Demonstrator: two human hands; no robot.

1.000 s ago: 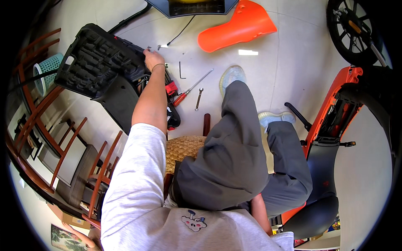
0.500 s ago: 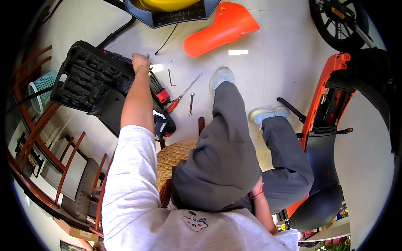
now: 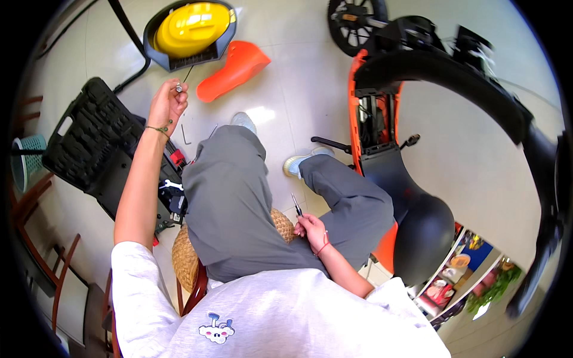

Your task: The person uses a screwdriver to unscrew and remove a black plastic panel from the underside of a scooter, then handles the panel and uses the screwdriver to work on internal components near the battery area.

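My left hand is raised beside the open black tool case, its fingers closed on a small silver metal piece. Near my right thigh, my right hand grips a slim tool with a dark handle and silver tip. A spanner and a red tool piece lie in or by the case. An L-shaped hex key rests on the floor just beyond my left wrist.
A yellow helmet sits in a dark tub above an orange panel. An orange-and-black scooter with exposed inner parts stands at my right; a wheel is farther back. Wooden chairs and a green basket are at left.
My view has swung rightward. My left hand has lifted from the case with the small metal piece. My right hand has come out from beside my thigh, showing the slim tool.
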